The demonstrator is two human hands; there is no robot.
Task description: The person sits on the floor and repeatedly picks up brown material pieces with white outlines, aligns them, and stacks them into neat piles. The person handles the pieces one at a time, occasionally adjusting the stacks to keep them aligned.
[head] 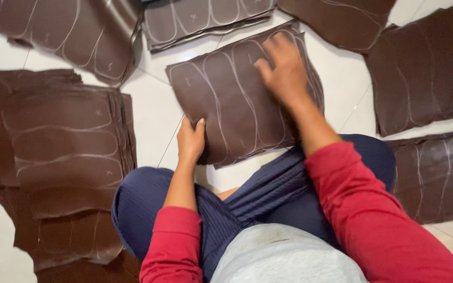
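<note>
Fingers of my right hand [285,71] lie spread and flat on the middle stack of brown leather sheets [232,105], pressing its top sheet, which is marked with pale curved outlines. My left hand [191,140] pinches that stack's near edge, thumb on top. The stack rests on the white tiled floor [155,112], just beyond my crossed knees. More brown stacks ring it: a thick pile [64,141] to its left, others [425,68] to its right and beyond it.
</note>
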